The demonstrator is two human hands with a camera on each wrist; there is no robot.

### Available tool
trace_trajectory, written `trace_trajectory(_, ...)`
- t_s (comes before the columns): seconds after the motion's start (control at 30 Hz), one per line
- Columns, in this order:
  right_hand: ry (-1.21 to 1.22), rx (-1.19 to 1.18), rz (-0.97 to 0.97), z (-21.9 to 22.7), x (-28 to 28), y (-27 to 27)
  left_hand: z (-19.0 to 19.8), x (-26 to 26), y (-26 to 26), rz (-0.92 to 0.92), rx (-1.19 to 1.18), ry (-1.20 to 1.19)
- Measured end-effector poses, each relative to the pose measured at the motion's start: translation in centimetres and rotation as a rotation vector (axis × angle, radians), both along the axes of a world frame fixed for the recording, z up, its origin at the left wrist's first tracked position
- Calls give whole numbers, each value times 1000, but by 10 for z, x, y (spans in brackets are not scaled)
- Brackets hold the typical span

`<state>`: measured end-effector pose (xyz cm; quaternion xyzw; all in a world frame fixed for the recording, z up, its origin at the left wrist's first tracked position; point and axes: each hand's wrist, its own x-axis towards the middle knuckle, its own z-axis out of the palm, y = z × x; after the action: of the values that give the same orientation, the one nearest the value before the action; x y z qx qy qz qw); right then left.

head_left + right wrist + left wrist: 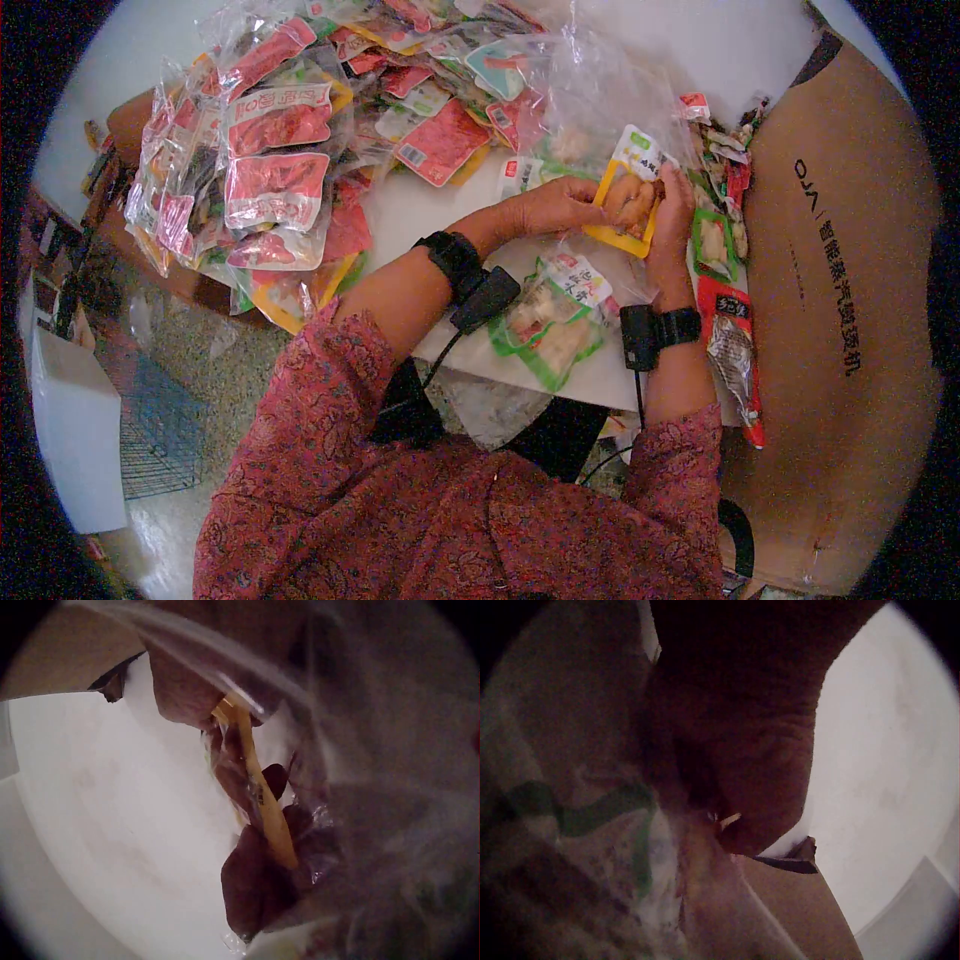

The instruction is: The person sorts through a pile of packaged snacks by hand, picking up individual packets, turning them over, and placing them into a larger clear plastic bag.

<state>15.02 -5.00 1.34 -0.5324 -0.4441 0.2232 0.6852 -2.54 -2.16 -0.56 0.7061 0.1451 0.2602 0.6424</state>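
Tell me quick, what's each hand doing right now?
Left hand: closed, pinching one edge of the yellow-edged food packet.
Right hand: closed too, holding the other side of that same packet.

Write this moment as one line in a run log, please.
left hand: pinches yellow-edged packet | right hand: holds same packet's opposite side | table: green-edged packet nearer the body | right side: cardboard box

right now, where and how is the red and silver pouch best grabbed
Probably pinch the pouch by its red near end, from the person's side: it lies lengthwise toward the person, with the cardboard box close on its right.
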Motion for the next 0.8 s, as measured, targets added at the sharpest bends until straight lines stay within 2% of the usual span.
trace_trajectory(0.07, 17, 11, -8, -1, 2, 0, 0, 0, 1, -2, 8, 39)
trace_trajectory(0.17, -106, -19, -30, -1, 5, 0, 3, -2, 1, -5, 15, 96)
trace_trajectory(0.23, 92, 7, -13, -2, 3, 1, 6, -3, 0, 7, 23, 117)
trace_trajectory(0.27, 92, 7, -13, -2, 2, 1, 7, -3, -1, 19, 31, 139)
trace_trajectory(0.43, -65, 14, -88, -4, 8, 3, 12, -6, -3, 15, 35, 189)
trace_trajectory(0.57, -61, 19, -82, -6, 9, 4, 13, -6, -5, 33, 61, 173)
trace_trajectory(0.67, 39, 66, -43, -6, 7, 4, 13, -5, -8, 32, 63, 149)
trace_trajectory(0.8, 212, 88, 112, -8, 2, 4, 4, -1, -3, 39, 56, 106)
